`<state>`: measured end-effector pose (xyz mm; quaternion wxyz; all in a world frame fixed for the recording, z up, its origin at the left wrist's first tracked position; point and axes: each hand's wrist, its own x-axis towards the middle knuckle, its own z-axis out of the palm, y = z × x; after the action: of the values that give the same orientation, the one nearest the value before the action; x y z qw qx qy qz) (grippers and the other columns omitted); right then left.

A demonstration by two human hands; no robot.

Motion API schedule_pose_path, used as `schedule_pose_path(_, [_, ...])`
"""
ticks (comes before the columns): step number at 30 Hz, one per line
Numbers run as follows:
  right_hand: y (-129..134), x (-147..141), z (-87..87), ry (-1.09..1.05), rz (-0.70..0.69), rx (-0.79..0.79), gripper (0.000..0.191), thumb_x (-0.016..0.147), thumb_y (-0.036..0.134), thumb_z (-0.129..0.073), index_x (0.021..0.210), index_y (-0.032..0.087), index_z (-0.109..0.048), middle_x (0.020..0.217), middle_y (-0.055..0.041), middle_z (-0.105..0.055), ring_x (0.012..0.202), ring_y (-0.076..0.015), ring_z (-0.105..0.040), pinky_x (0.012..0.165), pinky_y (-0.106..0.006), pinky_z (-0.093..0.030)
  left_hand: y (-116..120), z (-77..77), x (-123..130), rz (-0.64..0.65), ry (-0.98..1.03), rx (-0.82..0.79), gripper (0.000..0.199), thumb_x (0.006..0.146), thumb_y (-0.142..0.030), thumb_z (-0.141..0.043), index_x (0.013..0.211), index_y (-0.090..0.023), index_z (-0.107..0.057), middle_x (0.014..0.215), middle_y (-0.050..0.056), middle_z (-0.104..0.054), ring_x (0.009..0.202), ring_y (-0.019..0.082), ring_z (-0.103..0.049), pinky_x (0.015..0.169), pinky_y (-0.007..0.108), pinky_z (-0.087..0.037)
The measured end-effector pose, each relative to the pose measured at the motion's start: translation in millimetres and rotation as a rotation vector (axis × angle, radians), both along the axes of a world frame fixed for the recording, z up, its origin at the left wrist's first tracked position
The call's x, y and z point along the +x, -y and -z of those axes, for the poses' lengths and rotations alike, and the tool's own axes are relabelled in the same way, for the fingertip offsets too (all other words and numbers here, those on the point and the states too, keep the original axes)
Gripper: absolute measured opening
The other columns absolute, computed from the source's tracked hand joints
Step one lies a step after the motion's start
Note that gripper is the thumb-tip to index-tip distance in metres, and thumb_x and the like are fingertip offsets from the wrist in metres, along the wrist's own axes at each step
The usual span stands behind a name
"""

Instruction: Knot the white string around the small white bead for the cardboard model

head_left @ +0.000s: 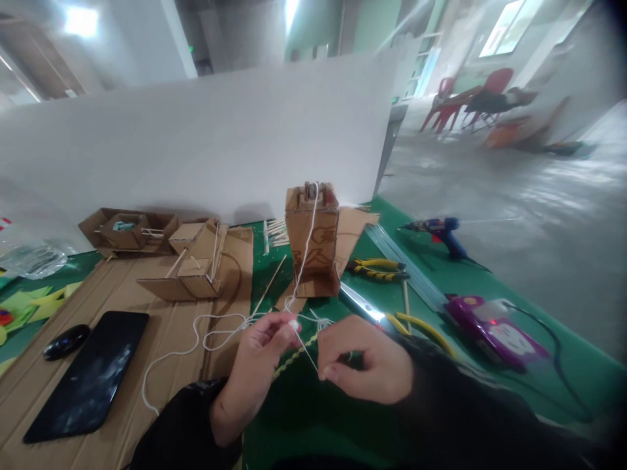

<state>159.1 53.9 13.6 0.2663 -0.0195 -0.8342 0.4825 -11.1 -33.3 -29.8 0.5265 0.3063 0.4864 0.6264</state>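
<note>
White string [307, 251] runs from the top of an upright cardboard tower [314, 238] down to my hands. My left hand [262, 356] pinches a small white bunch of the string between thumb and fingertips. A thin taut strand stretches from there to my right hand [365, 362], whose thumb and forefinger are closed on its end. Loose loops of string [223, 329] lie to the left of my left hand on the cardboard. Scissors [365, 303] with yellow handles lie just beyond my right hand, which partly covers the things beneath it.
Yellow-black pliers [379, 269], a blue glue gun [438, 230], clear glue sticks [404, 264] and a purple power strip [494, 329] lie to the right. Left are a black phone [88, 375], a mouse [67, 342] and cardboard models [198, 267]. A white panel [220, 143] stands behind.
</note>
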Motion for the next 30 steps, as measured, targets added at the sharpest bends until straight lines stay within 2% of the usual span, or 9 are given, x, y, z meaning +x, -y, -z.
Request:
schedule_pose_path(5, [-4.7,-2.3,2.7,0.064,0.03,0.055,0.02,0.077,0.016,-0.047,0.058,0.017,-0.052,0.053,0.0004,-0.049,0.049,-0.0097,-0.043,0.05,-0.022,-0.036,2.4,-5.1,2.0,0.096,0.06,-0.017,0.019,0.078,-0.031,-0.073,0.091,-0.017,-0.07,0.079,0.001,-0.066,0.069,0.011,-0.061,0.069,0.023,-0.047])
schedule_pose_path(12, [-7.9,-5.5,11.6,0.195,0.085,0.283,0.017,0.072,0.012,-0.045,0.056,0.019,-0.048,0.057,0.0007,-0.047,0.053,-0.0103,-0.041,0.051,-0.022,-0.032,3.8,-4.3,2.2,0.193,-0.071,-0.024,0.019,0.082,-0.033,-0.067,0.093,-0.018,-0.068,0.08,0.001,-0.063,0.071,0.011,-0.06,0.07,0.022,-0.045])
schedule_pose_path(15, [-9.0,-4.4,14.9,0.255,0.114,0.34,0.017,0.071,0.012,-0.045,0.056,0.018,-0.048,0.057,0.001,-0.046,0.053,-0.0102,-0.04,0.052,-0.022,-0.032,3.1,-3.3,1.6,0.24,-0.045,-0.042,0.021,0.083,-0.034,-0.066,0.095,-0.017,-0.068,0.082,0.001,-0.063,0.07,0.011,-0.059,0.07,0.023,-0.046])
schedule_pose_path(20, [-10.1,-3.4,15.9,0.28,0.135,0.354,0.016,0.073,0.011,-0.045,0.061,0.018,-0.052,0.06,0.0012,-0.048,0.054,-0.0098,-0.042,0.053,-0.022,-0.032,2.5,-4.5,1.6,0.308,0.077,-0.054,0.021,0.084,-0.033,-0.066,0.094,-0.014,-0.066,0.073,0.0,-0.06,0.064,0.011,-0.059,0.068,0.026,-0.05])
schedule_pose_path(26, [-12.3,-5.4,12.2,0.261,0.132,0.327,0.019,0.076,0.011,-0.046,0.058,0.018,-0.047,0.057,0.0021,-0.046,0.054,-0.0098,-0.041,0.052,-0.021,-0.032,5.5,-9.2,2.9,0.358,0.188,-0.117,0.019,0.082,-0.031,-0.068,0.091,-0.014,-0.065,0.08,0.005,-0.068,0.062,0.012,-0.067,0.064,0.026,-0.054])
schedule_pose_path(30, [-16.0,-5.0,16.2,0.276,0.115,0.29,0.014,0.08,0.013,-0.049,0.068,0.016,-0.056,0.063,0.0002,-0.053,0.057,-0.0102,-0.046,0.053,-0.02,-0.035,8.3,-9.9,2.2,0.375,0.174,-0.115,0.018,0.08,-0.029,-0.07,0.09,-0.014,-0.07,0.079,0.005,-0.07,0.065,0.012,-0.069,0.067,0.025,-0.055])
